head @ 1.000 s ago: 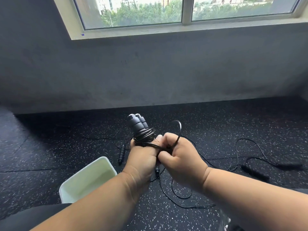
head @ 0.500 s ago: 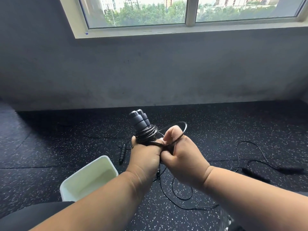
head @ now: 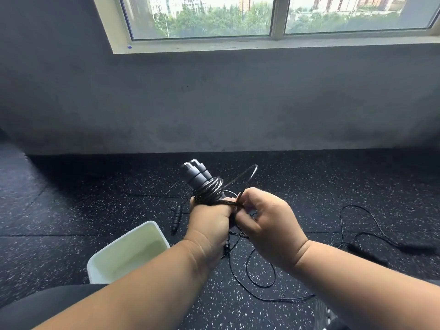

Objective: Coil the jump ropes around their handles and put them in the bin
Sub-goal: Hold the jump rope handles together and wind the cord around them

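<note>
- Gripping the pair of black handles (head: 195, 173) in a fist is the left hand (head: 209, 220), held up above the floor with the handle tops sticking out and tilted away toward the wall.
- Several turns of the black rope (head: 210, 190) are already wrapped tight around those handles, right above the fist.
- Right hand (head: 266, 225) sits just beside the left, fingers curled and pinching the loose end of that rope, which arcs up in a loop (head: 250, 172) between the coil and the fingers.
- White bin (head: 100, 263) stands on the floor below the left forearm, open side up. Can't see anything inside it from here.
- Another jump rope's handle (head: 176, 217) lies on the speckled black floor (head: 71, 210) just past the bin, cord trailing off toward the wall.
- More loose cord (head: 260, 285) snakes across the floor under the right wrist.
- Off to the right there's one more rope (head: 357, 210) with blurry dark handles, well apart from the bin.
</note>
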Tool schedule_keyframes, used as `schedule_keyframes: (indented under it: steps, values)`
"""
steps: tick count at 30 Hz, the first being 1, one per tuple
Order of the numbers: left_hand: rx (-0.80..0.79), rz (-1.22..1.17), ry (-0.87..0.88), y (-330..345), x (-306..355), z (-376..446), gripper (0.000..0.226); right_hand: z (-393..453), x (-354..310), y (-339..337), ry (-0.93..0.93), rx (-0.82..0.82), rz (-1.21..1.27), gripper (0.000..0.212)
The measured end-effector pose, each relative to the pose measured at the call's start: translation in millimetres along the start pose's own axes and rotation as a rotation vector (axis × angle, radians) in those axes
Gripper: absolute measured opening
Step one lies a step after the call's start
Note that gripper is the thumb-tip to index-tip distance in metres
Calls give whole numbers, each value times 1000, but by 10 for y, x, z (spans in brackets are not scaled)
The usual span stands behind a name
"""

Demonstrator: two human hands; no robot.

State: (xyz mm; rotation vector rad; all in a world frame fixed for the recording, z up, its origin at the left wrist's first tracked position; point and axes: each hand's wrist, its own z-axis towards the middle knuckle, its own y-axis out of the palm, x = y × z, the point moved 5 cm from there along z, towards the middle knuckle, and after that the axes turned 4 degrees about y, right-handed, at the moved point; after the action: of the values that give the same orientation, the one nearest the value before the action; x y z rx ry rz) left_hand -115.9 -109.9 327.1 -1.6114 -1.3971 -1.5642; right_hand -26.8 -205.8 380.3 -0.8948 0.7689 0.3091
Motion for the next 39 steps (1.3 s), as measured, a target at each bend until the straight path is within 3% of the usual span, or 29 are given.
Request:
schedule_keyframes:
  steps: [5, 8, 12, 15, 18, 21, 23, 28, 34, 39]
  values:
    - [11, -26, 6, -62, 41, 46, 52, 27, 21, 67, 77, -89, 177, 12]
    - [-24, -41, -50, -89, 42, 48, 37, -15, 86, 193, 273, -276, 407, 10]
    - [-43, -34, -99, -82, 8, 19, 28, -125, 27, 300, 404, -465, 544, 26]
    - [-78, -60, -84, -18, 75, -20, 21, -97, -34, 271, 343, -400, 495, 50]
    - [-88, -85, -50, 17, 139, -34, 24, -38, -123, 134, 119, -240, 190, 20]
    - [-86, -73, 3, 25, 132, -49, 46, -60, -207, 27, -173, -44, -135, 15]
    - [-69, -72, 15, 13, 99, -33, 39, -92, -256, 18, -295, 53, -313, 11]
    - [1, -14, -1, 0, 36, -15, 38, -94, -251, 28, -253, 49, -419, 26]
    - [91, 44, -26, -13, -11, -41, 30, -66, -264, 53, -102, -16, -270, 43]
    - [147, -88, -74, 23, 0, -53, 21, -76, -298, 90, -189, 74, -313, 54]
